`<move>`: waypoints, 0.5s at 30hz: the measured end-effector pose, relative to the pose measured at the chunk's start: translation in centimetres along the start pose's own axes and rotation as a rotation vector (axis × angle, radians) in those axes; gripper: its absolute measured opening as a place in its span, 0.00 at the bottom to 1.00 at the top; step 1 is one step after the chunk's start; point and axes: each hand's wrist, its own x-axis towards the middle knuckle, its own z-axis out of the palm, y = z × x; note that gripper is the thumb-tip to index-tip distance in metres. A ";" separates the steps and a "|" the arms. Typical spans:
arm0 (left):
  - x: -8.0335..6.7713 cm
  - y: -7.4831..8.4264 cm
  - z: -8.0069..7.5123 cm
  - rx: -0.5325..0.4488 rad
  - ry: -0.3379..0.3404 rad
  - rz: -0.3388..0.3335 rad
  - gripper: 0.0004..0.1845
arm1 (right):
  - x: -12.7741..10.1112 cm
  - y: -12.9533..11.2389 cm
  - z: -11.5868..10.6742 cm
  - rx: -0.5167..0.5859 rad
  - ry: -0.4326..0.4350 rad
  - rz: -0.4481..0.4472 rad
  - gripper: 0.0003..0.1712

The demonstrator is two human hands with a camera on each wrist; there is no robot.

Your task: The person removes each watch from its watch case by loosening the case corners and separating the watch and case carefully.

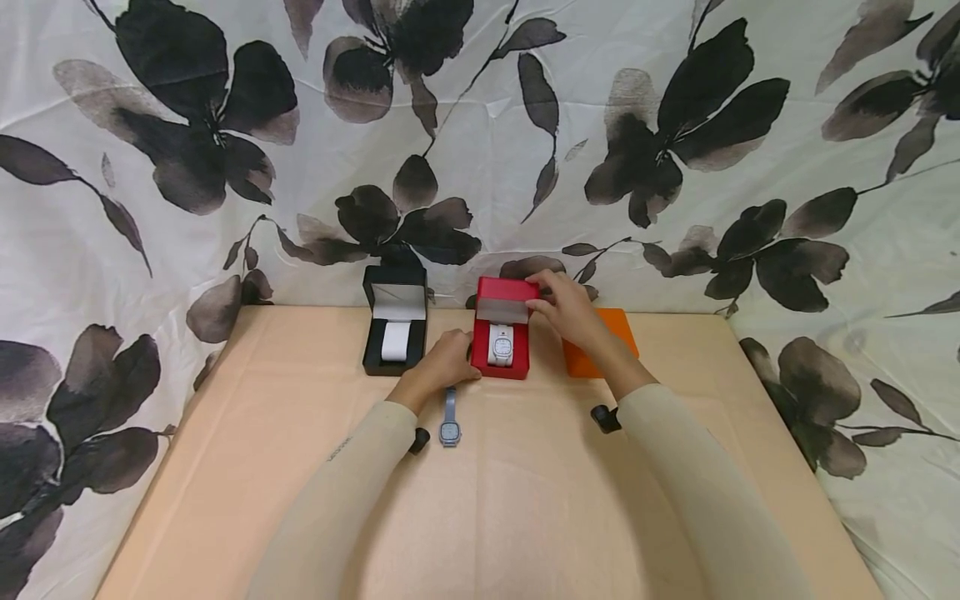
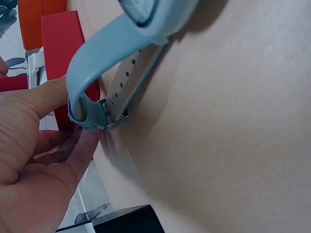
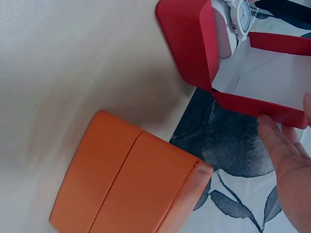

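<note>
Red watch box (image 1: 482,333) on the table (image 1: 525,500), lid (image 1: 501,310) raised at its back, base toward the person; spread like that, its long run goes front to back. White watch (image 1: 502,346) inside it, dial up, strap looped on a pale cushion. Right hand (image 1: 566,308) is nearer the lid, reaching in from the box's right, thumb and fingers pinching the lid's right edge. Left hand (image 1: 446,358) is nearer the base, at the box's front left corner, fingers and thumb bent to grip it; exact contact partly hidden. Relation that matters, by my reading: lid just left of the right fingertips, base just right of the left ones, hinge line crosswise at the back, so the lid's arc runs front to back above the watch, left grip likely serving as brace. Black watch box (image 1: 372,350), lid raised, left of the red box; orange box (image 3: 136,179) to its right. Blue watch (image 1: 450,429) off its front left, strap running front to back; cannot tell whether it touches the left hand.
</note>
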 end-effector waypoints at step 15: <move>0.0 0.0 0.0 -0.004 0.003 0.010 0.33 | 1.8 0.2 -0.2 -0.057 0.010 0.053 0.23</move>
